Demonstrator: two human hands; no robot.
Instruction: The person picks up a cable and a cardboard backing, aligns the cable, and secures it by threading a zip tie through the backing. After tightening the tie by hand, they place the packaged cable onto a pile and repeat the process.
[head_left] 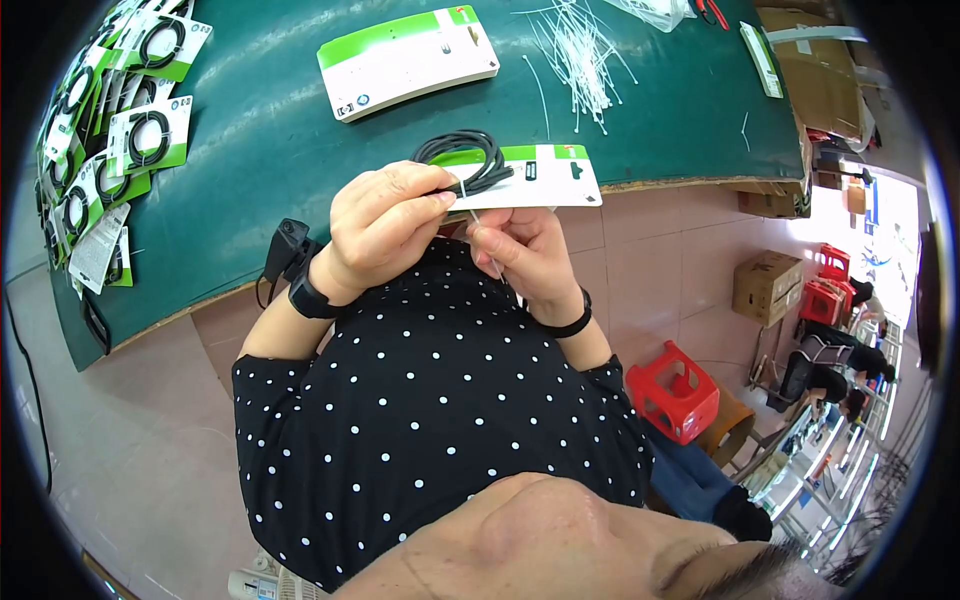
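A coiled black cable [486, 160] lies against a green and white backing card [556, 180] at the table's near edge. My left hand [390, 215] is closed on the coil and the card's left end, its thumb pressed near the tie. A thin white cable tie [476, 215] loops around the coil, and its tail hangs below the card. Beneath the card, my right hand [525, 250] pinches that tail between thumb and fingers. Part of the right fingers is hidden behind the card.
A stack of green and white cards [410, 75] stands on the green table [270, 150]. Loose white cable ties [585, 65] lie at far right-centre. Carded cables [150, 138] are piled at the left. A red stool [675, 395] stands on the floor to the right.
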